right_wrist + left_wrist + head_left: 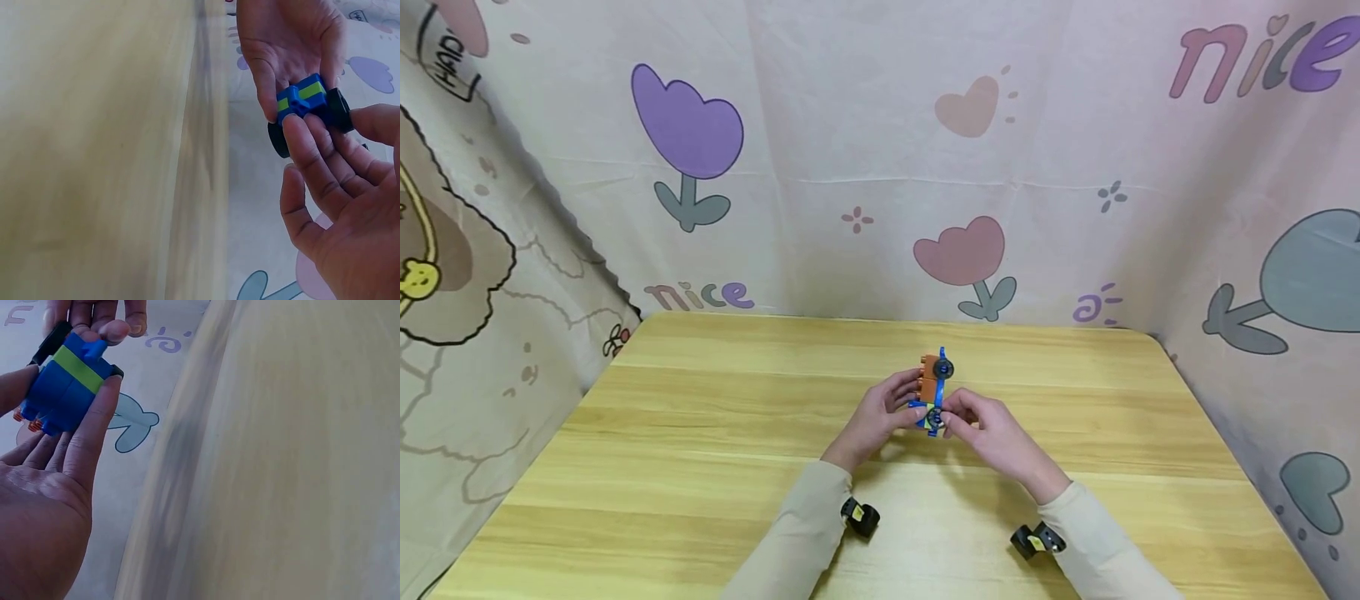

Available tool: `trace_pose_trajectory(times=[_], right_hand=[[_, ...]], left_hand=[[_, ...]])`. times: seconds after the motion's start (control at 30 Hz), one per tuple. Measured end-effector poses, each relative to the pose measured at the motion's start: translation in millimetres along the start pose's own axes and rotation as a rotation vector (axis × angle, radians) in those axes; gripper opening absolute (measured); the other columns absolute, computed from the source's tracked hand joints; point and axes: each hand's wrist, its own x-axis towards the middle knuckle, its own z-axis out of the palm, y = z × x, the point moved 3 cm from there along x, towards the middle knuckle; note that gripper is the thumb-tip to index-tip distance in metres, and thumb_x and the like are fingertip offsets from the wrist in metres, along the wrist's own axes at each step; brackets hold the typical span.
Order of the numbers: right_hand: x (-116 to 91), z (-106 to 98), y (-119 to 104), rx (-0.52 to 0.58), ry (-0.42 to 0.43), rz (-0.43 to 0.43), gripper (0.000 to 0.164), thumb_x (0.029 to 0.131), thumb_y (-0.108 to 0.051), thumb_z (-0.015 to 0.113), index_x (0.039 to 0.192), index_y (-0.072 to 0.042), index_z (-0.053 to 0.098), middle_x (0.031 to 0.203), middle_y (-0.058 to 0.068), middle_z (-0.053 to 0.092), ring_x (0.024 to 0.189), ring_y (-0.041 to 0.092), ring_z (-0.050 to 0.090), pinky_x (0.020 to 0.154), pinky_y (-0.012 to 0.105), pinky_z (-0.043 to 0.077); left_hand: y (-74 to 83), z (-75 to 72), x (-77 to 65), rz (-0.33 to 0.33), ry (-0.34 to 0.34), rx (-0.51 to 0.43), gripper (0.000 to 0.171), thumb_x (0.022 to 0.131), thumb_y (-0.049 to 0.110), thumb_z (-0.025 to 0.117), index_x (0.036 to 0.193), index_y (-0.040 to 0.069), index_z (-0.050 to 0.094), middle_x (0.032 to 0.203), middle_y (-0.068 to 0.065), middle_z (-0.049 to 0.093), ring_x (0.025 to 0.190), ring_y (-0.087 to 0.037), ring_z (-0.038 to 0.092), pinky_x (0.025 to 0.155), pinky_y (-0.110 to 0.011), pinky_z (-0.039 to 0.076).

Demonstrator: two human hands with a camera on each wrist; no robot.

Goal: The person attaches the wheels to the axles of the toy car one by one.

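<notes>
A small toy car built of orange, blue and lime-green bricks, with black wheels, is held above the table, its wheeled underside turned toward the right hand. My left hand grips its blue and green end between thumb and fingers, as the left wrist view shows on the blue bricks. At the same end, my right hand pinches a black wheel, with its thumb on the wheel's outer face and its fingers under the car. Another black wheel sits toward the far end.
The wooden table spreads beneath both hands. Behind it hangs a printed cloth with flowers and hearts, and more cloth closes in both sides. A black wrist camera is on the left sleeve, another camera on the right.
</notes>
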Motion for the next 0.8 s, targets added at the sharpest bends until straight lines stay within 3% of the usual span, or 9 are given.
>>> trace_pose_trajectory(times=[0.17,0.47,0.63,0.8], right_hand=[[0,-1,1,-0.001,0.004,-0.010,0.008,0.099,-0.007,0.057,0.102,-0.003,0.063,0.088,0.010,0.066,0.083,0.035,0.063,0.067,0.030,0.049],[-2,-5,2,-0.008,0.047,-0.040,0.007,0.099,-0.020,0.062,0.100,-0.014,0.066,0.087,0.006,0.067,0.082,0.024,0.064,0.067,0.032,0.051],[-4,-16,4,-0.012,0.125,-0.035,0.009,0.100,-0.016,0.058,0.101,-0.010,0.065,0.089,0.008,0.067,0.082,0.024,0.065,0.069,0.033,0.051],[-5,-32,4,-0.023,0.253,-0.031,0.011,0.101,-0.016,0.057,0.101,-0.009,0.065,0.089,0.006,0.067,0.081,0.023,0.064,0.070,0.032,0.052]], left_hand=[[-1.5,-0.2,0.2,-0.001,0.013,-0.022,0.059,0.093,0.004,0.066,0.146,-0.002,0.040,0.138,-0.021,0.050,0.124,-0.033,0.051,0.087,-0.040,0.054],[-0.7,-1.2,-0.8,0.012,0.053,0.004,0.050,0.094,0.006,0.065,0.141,-0.003,0.049,0.133,-0.021,0.056,0.111,-0.029,0.060,0.081,-0.043,0.056],[0.4,-1.6,-1.9,0.011,0.058,-0.009,0.046,0.094,0.007,0.065,0.137,-0.004,0.053,0.131,-0.020,0.058,0.104,-0.028,0.064,0.081,-0.048,0.055],[-1.6,-2.2,-2.3,0.011,0.040,0.012,0.045,0.093,0.006,0.066,0.136,-0.004,0.055,0.129,-0.019,0.059,0.102,-0.027,0.064,0.079,-0.043,0.057]])
